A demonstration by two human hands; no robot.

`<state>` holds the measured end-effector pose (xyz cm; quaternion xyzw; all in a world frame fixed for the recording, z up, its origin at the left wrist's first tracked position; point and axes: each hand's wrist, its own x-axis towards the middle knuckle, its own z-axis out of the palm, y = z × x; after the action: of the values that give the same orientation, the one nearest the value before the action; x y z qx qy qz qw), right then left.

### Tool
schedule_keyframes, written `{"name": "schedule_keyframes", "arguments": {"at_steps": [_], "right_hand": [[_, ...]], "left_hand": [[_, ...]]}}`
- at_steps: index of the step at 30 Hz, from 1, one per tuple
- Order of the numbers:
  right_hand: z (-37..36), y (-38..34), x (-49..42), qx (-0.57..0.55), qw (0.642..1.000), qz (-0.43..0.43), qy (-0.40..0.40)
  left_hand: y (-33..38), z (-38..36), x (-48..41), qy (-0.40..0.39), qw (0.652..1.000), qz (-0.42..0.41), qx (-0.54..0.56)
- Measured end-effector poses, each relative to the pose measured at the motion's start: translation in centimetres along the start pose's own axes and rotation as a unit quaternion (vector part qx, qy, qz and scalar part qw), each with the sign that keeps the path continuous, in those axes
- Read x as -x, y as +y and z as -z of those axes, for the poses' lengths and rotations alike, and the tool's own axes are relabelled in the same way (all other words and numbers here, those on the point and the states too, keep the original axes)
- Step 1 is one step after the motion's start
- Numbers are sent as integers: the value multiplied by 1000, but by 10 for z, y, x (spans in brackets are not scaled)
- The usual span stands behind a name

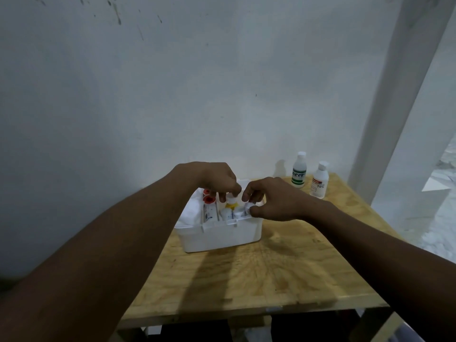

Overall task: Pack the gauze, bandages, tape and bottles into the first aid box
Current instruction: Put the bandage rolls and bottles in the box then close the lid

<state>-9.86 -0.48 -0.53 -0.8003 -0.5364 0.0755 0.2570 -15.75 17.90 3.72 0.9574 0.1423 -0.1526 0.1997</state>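
Observation:
The white first aid box (222, 234) stands open on the wooden table (259, 275). Inside lie white gauze (191, 212) at the left, red-capped tape rolls (209, 199) and several small white bottles (234, 213). My left hand (217, 180) is over the box, fingertips closed on the cap of a small bottle with a yellow band (231, 202). My right hand (271, 199) is at the box's right end, fingers pinching another small white bottle (247, 208). Two taller bottles stand outside on the table's far right: one with a green label (299, 170), one with a red label (320, 180).
A pale wall rises directly behind the table. A white post (394, 102) stands at the right, beyond the table's edge. The table's near edge runs below my arms, with a dark space underneath.

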Motion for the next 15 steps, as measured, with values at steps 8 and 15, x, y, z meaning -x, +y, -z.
{"name": "schedule_keyframes", "arguments": {"at_steps": [8,15], "right_hand": [[3,6,1,-56,997,-17,60],[24,37,-8,-64,973,-77,207]], "left_hand": [[-1,0,-5,18,999,25,27],[10,5,-33,129,991,-22,-12]]}}
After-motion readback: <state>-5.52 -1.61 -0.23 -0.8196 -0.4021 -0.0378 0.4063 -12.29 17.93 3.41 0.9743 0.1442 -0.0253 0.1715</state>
